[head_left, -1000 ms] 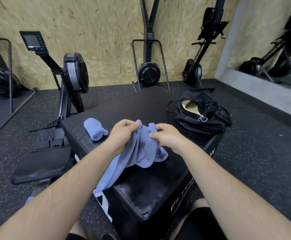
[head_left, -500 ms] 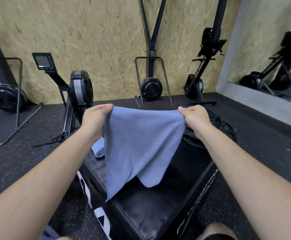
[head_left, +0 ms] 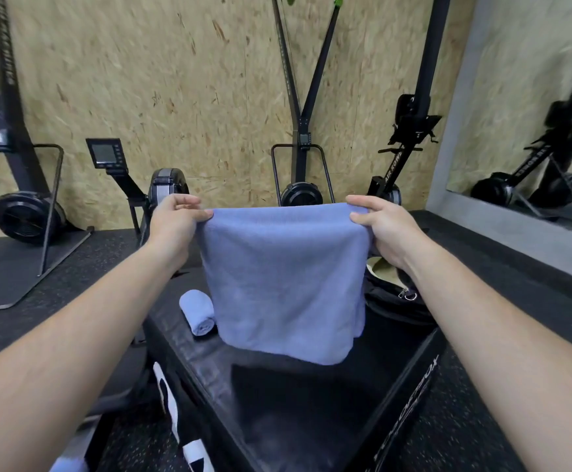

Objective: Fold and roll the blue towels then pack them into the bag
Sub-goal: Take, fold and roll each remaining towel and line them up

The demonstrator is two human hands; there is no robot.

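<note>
Across the lower middle, nearest: black padded bench (head_left: 312,403). Above its far half, blue towel (head_left: 284,281), spread wide and hanging, lower edge close over the bench top, contact unclear. At the far right of the bench, black bag (head_left: 392,306), partly hidden behind towel and right wrist, pale lining showing at its mouth. At the towel's top corners, left hand (head_left: 172,221) and right hand (head_left: 381,228), thumb and fingers (head_left: 189,201) of each pinching a corner. Just left of the hanging cloth, rolled blue towel (head_left: 198,311), lying on the bench.
</note>
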